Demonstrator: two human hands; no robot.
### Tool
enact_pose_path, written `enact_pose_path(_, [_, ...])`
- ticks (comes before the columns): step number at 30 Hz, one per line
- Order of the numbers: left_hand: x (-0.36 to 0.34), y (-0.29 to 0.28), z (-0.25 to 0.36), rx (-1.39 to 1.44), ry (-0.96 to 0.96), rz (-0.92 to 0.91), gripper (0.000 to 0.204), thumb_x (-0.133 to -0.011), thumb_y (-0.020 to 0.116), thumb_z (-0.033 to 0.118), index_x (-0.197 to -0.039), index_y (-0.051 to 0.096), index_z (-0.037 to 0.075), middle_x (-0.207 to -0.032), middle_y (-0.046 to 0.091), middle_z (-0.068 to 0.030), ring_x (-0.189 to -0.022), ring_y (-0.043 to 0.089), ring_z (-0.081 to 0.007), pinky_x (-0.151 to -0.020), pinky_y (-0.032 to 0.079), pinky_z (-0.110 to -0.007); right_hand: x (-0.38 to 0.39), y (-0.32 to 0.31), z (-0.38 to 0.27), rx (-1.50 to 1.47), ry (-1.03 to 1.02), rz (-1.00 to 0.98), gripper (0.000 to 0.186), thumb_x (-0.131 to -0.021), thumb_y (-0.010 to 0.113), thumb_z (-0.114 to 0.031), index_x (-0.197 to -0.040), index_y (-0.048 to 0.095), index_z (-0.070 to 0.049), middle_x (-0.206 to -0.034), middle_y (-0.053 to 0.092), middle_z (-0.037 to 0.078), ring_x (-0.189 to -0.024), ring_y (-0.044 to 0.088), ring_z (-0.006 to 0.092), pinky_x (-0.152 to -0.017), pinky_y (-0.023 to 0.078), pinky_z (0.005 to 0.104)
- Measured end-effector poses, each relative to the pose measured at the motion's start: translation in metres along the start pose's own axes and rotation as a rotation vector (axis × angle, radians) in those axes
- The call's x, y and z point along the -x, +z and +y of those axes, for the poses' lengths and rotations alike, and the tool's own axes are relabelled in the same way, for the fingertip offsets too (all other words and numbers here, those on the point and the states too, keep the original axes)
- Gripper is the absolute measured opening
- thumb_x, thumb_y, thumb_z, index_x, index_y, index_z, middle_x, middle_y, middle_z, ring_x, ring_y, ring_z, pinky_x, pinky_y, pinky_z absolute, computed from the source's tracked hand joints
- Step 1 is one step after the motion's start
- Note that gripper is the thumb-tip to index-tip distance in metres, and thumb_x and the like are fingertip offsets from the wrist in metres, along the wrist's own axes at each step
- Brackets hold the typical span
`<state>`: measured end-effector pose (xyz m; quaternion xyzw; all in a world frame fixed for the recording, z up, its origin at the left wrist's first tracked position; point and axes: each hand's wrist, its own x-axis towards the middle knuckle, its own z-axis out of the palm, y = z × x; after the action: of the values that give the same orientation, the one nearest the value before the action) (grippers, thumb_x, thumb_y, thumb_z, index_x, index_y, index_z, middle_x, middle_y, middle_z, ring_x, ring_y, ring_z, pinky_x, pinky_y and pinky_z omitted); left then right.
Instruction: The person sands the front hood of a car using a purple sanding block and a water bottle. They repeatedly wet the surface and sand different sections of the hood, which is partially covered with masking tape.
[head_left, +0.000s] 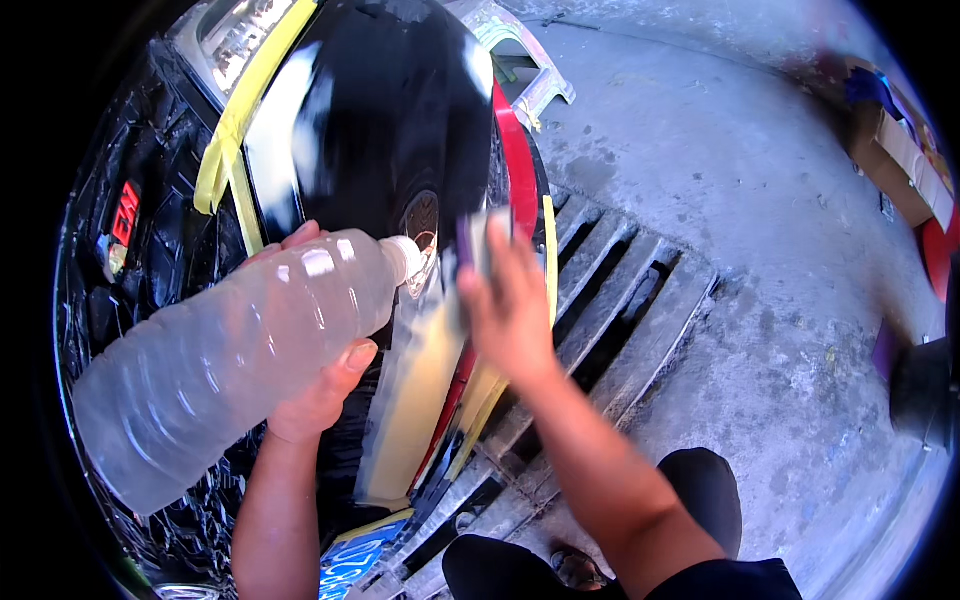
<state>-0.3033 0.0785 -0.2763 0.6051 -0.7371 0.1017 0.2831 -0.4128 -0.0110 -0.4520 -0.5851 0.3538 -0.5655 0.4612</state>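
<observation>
My left hand (315,400) grips a large clear plastic bottle (220,350) tilted with its neck toward the right, beside the glossy black bodywork (370,110) of a car. My right hand (505,315), slightly blurred, holds a small purple and whitish pad (480,240) against the edge of the bodywork, just right of the bottle's mouth. Below the bottle's neck runs a matte beige strip of panel (410,410). Yellow tape (238,120) and a red strip (515,150) border the black surface.
A metal drain grate (610,290) lies in the concrete floor (750,180) beside the car. A pale frame-like part (540,80) stands behind the bodywork. A cardboard box (890,170) and a dark container (915,390) are at the right. My knees show at the bottom.
</observation>
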Motion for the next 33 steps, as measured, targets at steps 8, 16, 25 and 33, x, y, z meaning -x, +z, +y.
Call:
enact_pose_path(8, [0.001, 0.006, 0.007, 0.176, -0.142, 0.016, 0.093, -0.08, 0.078, 0.05, -0.145, 0.032, 0.001, -0.146, 0.038, -0.0201, -0.131, 0.044, -0.0323, -0.104, 0.041, -0.045, 0.092, -0.002, -0.01, 0.026, -0.089, -0.091, 0.058, -0.091, 0.067, -0.022, -0.144, 0.047, -0.007, -0.146, 0.036, 0.034, -0.124, 0.046, 0.0504, -0.104, 0.038, 0.0529])
enact_pose_path(16, [0.005, 0.003, -0.006, 0.144, -0.045, -0.009, 0.096, -0.078, 0.08, 0.048, -0.146, 0.03, 0.002, -0.147, 0.037, -0.0197, -0.132, 0.042, -0.0313, -0.105, 0.042, -0.043, 0.01, 0.003, -0.022, 0.093, -0.172, 0.018, 0.055, -0.091, 0.066, -0.02, -0.142, 0.049, -0.008, -0.141, 0.04, 0.035, -0.107, 0.053, 0.0484, -0.097, 0.043, 0.0501])
enact_pose_path(25, [0.004, -0.004, -0.005, 0.094, -0.027, -0.046, 0.101, -0.079, 0.081, 0.043, -0.149, 0.021, 0.002, -0.149, 0.035, -0.0205, -0.135, 0.04, -0.0327, -0.108, 0.039, -0.043, -0.02, -0.001, -0.035, 0.143, -0.297, 0.027, 0.054, -0.09, 0.067, -0.02, -0.14, 0.05, -0.009, -0.136, 0.044, 0.035, -0.099, 0.052, 0.0471, -0.091, 0.044, 0.0491])
enact_pose_path(33, [-0.001, 0.003, 0.004, 0.193, -0.057, 0.006, 0.092, -0.082, 0.077, 0.044, -0.147, 0.029, 0.0, -0.147, 0.037, -0.0213, -0.134, 0.041, -0.0339, -0.107, 0.04, -0.045, 0.09, -0.003, -0.011, 0.052, -0.172, -0.072, 0.058, -0.088, 0.069, -0.021, -0.142, 0.05, -0.01, -0.148, 0.033, 0.033, -0.122, 0.047, 0.0504, -0.101, 0.04, 0.054])
